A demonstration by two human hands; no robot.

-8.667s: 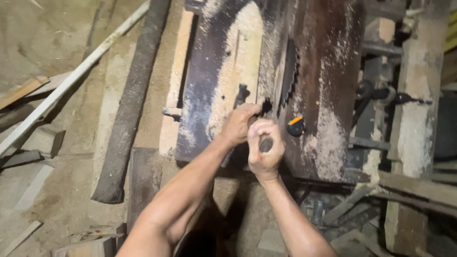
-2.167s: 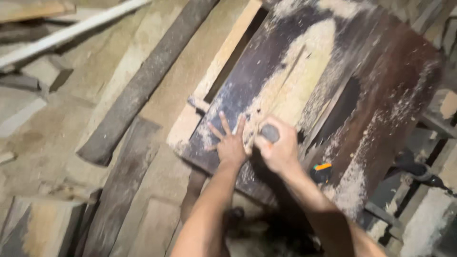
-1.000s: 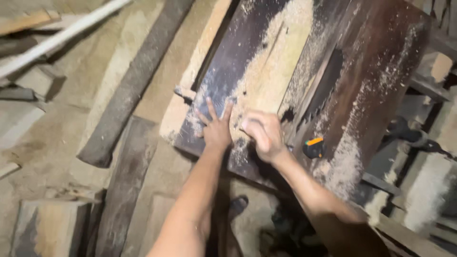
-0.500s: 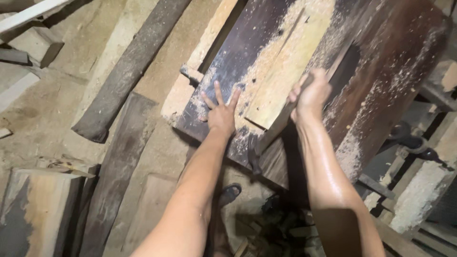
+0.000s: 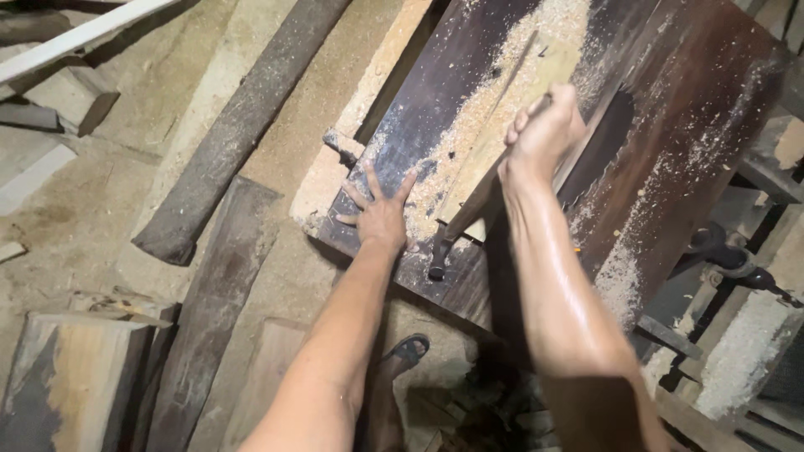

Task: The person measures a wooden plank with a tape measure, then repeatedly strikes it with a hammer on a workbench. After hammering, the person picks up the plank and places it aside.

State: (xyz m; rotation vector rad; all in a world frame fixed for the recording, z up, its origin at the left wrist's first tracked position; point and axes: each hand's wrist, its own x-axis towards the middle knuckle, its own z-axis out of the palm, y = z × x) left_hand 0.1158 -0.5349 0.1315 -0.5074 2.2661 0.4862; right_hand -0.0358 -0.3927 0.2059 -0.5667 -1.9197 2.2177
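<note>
Raised higher since a moment ago, the right hand [image 5: 544,134] grips a hammer [image 5: 469,213] over the sawdusty saw table [image 5: 695,125]; left hand [image 5: 381,213] lies spread flat near its edge; hammering looks unfinished

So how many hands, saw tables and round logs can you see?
Bare hands: 2, left hand flat on the table, right hand gripping a pale wooden strip
Dark sawdust-covered saw table: 1
Round dark log on the floor: 1
Total: 4
</note>
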